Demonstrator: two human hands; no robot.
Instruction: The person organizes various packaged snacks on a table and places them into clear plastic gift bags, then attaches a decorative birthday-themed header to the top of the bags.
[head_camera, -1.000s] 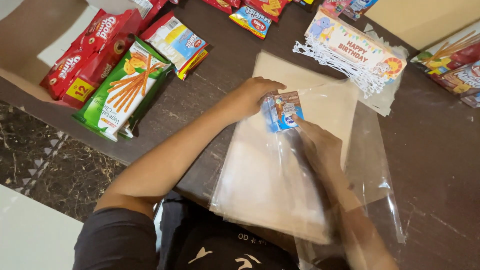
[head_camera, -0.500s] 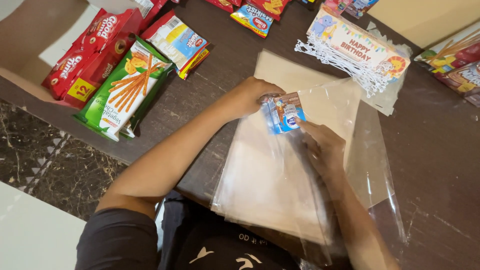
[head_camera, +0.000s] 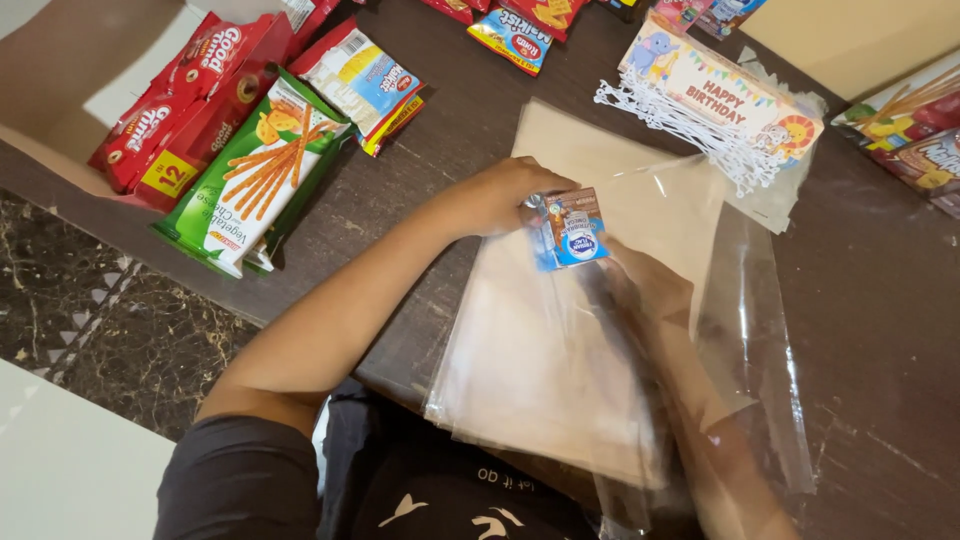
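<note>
My left hand (head_camera: 500, 195) grips the top of a small blue and brown drink carton (head_camera: 568, 230), which stands at the mouth of a clear plastic bag (head_camera: 740, 330). My right hand (head_camera: 645, 290) is inside that bag, just below the carton, its fingers touching the carton's lower edge. The bag lies over a stack of clear bags (head_camera: 540, 370) on the dark table (head_camera: 870, 320). The right hand looks blurred through the plastic.
A green packet of stick snacks (head_camera: 255, 175), red biscuit packs (head_camera: 185, 90) and a white and blue snack pack (head_camera: 365, 80) lie at the left. A bundle of birthday header cards (head_camera: 715, 90) sits at the top right. More snack packets line the far edge.
The carton and both hands have shifted only slightly. The right hand has slid a little deeper under the plastic.
</note>
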